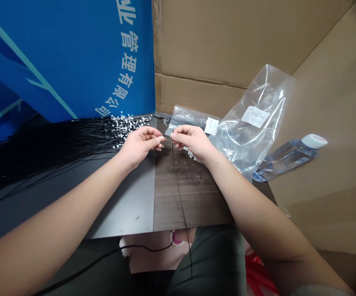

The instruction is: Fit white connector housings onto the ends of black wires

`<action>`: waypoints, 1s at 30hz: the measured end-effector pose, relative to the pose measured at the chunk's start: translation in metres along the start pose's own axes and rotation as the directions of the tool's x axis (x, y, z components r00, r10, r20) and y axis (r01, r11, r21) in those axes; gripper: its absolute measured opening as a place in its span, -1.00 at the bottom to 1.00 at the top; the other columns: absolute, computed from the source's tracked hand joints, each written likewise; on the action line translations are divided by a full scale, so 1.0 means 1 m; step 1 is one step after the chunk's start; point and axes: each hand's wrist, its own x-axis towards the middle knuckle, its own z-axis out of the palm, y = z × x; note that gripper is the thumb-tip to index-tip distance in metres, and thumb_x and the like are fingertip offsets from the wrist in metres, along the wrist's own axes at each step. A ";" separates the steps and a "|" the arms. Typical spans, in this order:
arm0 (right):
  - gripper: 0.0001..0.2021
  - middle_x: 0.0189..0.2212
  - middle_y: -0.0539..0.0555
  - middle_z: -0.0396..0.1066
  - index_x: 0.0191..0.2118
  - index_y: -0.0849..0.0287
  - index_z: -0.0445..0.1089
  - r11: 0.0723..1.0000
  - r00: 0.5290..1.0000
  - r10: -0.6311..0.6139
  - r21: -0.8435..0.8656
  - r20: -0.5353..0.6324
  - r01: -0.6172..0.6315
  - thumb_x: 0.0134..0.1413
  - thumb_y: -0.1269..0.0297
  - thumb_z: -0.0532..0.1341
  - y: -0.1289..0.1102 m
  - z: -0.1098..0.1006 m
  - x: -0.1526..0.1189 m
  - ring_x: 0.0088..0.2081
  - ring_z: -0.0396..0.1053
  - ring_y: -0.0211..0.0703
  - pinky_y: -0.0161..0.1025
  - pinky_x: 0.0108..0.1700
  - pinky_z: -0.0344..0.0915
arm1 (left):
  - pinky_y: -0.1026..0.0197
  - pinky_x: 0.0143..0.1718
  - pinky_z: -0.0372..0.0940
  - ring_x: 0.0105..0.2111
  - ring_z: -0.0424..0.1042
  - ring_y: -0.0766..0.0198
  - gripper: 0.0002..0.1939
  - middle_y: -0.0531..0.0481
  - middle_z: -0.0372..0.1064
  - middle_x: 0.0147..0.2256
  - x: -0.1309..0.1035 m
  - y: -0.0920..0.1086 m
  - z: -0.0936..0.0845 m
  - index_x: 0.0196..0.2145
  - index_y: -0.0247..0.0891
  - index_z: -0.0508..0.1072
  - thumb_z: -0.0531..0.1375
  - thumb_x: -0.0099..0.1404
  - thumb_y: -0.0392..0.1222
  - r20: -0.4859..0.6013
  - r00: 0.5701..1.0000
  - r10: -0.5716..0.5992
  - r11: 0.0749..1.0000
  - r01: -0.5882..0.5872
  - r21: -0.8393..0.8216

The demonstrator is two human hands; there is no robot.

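Note:
Above the table's middle, my right hand (190, 140) pinches the upper end of a thin black wire (180, 201). The wire hangs down over the table's front edge towards my lap. My left hand (142, 144) is a short way to the left, thumb and fingertips pressed together. A tiny whitish spot shows at its fingertips, too small to name. Left of that hand lies a big bundle of black wires (57, 137) with small white pieces (125, 125) at their ends. Loose white pieces (189, 153) lie partly hidden under my right hand.
Clear plastic bags (255, 135) with white labels lie behind and right of my right hand. A water bottle (289, 158) rests tilted at the far right. Cardboard walls (202, 41) and a blue printed panel (73, 53) close off the back. A black cable (104, 255) crosses below the table edge.

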 end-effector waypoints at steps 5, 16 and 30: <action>-0.76 -0.50 -0.06 0.41 -0.40 0.15 0.47 0.994 1.000 -0.028 -0.106 -0.004 0.027 0.07 0.13 0.44 0.007 0.007 0.000 -0.49 0.30 -0.31 -0.25 -0.37 0.26 | 0.18 -0.27 0.49 -0.41 0.56 0.27 -0.62 0.00 0.54 -0.39 -0.006 0.005 0.004 -0.20 -0.30 0.49 0.52 0.13 -0.13 0.014 1.000 0.024 0.993 -0.026 0.115; -0.81 -0.44 -0.03 0.44 -0.34 0.14 0.48 0.958 0.990 -0.124 -0.254 0.062 0.136 0.16 0.14 0.38 0.006 0.009 -0.004 -0.41 0.29 -0.24 -0.20 -0.29 0.23 | 0.20 -0.30 0.49 -0.41 0.53 0.29 -0.75 0.00 0.51 -0.39 -0.009 0.004 0.000 -0.20 -0.31 0.51 0.45 0.22 -0.23 0.054 0.998 0.039 0.982 -0.048 0.183; -0.84 -0.30 0.03 0.57 -0.30 0.11 0.52 0.826 0.950 -0.290 -0.471 0.113 0.308 0.27 0.17 0.31 0.006 0.008 -0.007 -0.30 0.41 -0.15 -0.14 -0.16 0.30 | 0.25 -0.35 0.44 -0.45 0.52 0.33 -0.66 0.01 0.52 -0.40 -0.011 0.006 0.001 -0.23 -0.32 0.50 0.50 0.10 -0.23 0.020 0.997 -0.069 0.997 0.068 0.023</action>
